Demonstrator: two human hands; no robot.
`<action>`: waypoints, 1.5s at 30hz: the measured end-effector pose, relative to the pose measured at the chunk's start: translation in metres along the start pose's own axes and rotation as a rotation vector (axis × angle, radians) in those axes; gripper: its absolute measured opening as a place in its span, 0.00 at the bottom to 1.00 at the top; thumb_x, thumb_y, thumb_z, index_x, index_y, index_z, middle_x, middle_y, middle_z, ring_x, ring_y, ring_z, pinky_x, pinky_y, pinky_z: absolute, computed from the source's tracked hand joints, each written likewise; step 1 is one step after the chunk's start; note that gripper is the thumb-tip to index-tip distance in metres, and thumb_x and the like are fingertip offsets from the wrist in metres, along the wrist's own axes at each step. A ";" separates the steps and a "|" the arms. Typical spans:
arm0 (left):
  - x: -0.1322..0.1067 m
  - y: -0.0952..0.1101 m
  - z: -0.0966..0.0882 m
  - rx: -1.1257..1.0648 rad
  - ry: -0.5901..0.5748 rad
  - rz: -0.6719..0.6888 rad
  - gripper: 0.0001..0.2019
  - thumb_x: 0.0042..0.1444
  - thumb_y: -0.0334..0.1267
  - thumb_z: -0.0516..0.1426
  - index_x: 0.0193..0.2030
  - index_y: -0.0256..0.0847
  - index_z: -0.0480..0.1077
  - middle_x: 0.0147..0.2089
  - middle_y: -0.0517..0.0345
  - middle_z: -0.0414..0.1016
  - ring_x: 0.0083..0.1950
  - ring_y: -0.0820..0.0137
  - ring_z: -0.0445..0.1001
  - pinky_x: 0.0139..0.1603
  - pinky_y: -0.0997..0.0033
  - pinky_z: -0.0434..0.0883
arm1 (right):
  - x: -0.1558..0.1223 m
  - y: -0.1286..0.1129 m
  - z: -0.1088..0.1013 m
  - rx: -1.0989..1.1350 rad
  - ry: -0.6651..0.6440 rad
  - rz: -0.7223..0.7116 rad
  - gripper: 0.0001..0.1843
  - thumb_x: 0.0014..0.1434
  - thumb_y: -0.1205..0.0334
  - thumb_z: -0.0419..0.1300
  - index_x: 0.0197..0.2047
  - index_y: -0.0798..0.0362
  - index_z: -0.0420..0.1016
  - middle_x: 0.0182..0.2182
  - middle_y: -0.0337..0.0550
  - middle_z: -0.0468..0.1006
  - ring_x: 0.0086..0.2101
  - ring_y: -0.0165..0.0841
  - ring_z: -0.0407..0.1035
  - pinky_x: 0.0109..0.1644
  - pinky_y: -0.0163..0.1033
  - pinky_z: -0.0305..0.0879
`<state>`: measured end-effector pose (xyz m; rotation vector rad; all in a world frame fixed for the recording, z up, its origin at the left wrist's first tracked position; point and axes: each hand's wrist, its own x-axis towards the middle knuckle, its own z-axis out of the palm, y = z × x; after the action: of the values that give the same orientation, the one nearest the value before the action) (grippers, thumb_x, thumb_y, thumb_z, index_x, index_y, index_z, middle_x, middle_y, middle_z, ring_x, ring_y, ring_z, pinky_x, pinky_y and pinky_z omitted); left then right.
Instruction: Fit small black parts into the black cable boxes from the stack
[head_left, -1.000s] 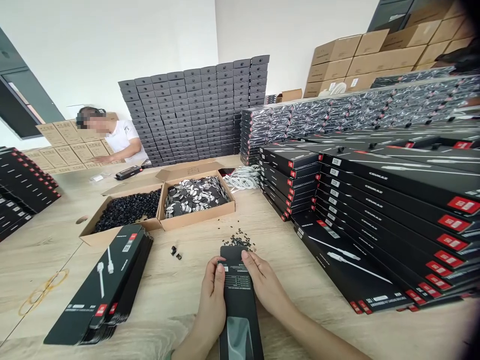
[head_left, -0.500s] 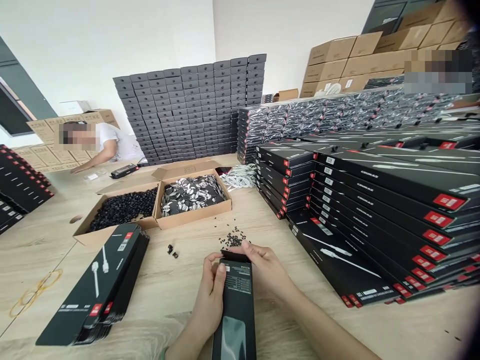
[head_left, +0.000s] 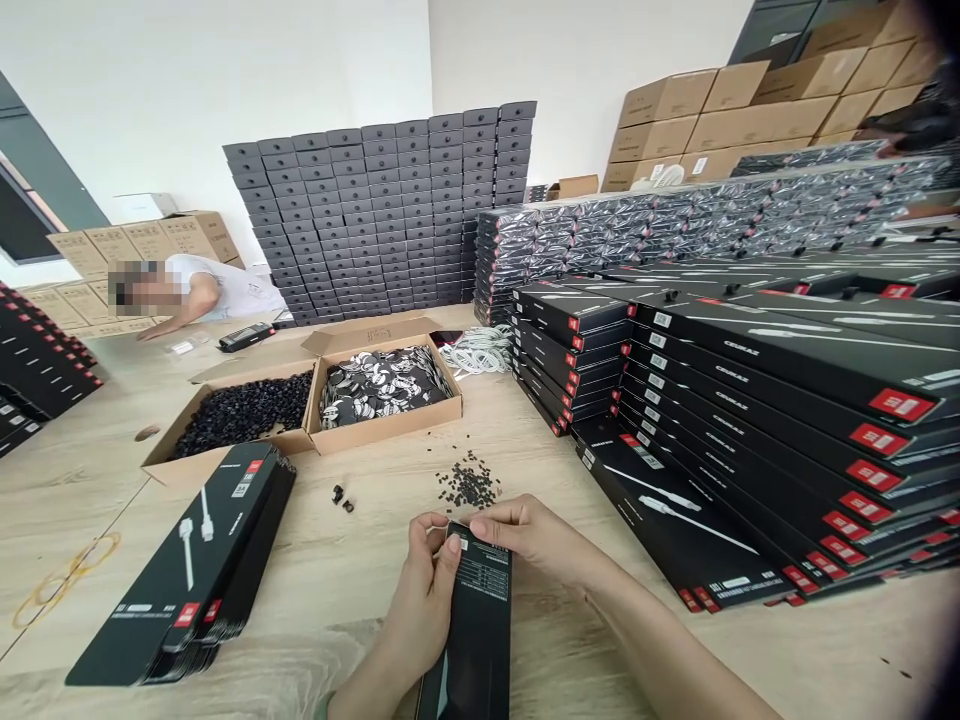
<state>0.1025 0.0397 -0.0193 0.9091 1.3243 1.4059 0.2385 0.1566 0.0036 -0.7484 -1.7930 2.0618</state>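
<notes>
A long black cable box [head_left: 480, 640] with small print on its upper part points away from me at the table's front. My left hand [head_left: 424, 590] grips its upper left edge, thumb on the face and fingers behind. My right hand [head_left: 525, 545] pinches the top right corner, thumb on the face near the upper edge. The box's far end is partly hidden by my fingers. Just beyond my hands lies a scatter of tiny black pieces [head_left: 469, 482]. Left of that are a few small black plastic parts [head_left: 341, 498].
At left lies a stack of flat black boxes [head_left: 202, 550]. Behind it stand cartons of black parts [head_left: 244, 415] and round tags [head_left: 386, 390]. Tall stacks of cable boxes [head_left: 720, 400] flank the right. White cables [head_left: 484, 350] lie farther back. A person [head_left: 217, 285] leans at far left.
The flap at the box's far end, raised before, is now folded down. My right hand has closed in on the top edge, and the box sits slightly lower in view.
</notes>
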 end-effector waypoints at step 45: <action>0.026 0.008 -0.026 -0.441 0.482 -0.014 0.23 0.43 0.51 0.67 0.38 0.46 0.60 0.36 0.65 0.71 0.32 0.75 0.70 0.32 0.76 0.67 | -0.011 -0.003 0.016 -0.104 -0.049 0.013 0.32 0.49 0.52 0.68 0.55 0.50 0.65 0.47 0.46 0.74 0.42 0.39 0.71 0.43 0.42 0.68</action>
<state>0.0700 0.0580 -0.0173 0.2727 1.2733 1.8836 0.2385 0.1379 0.0102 -0.7443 -1.9394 2.0252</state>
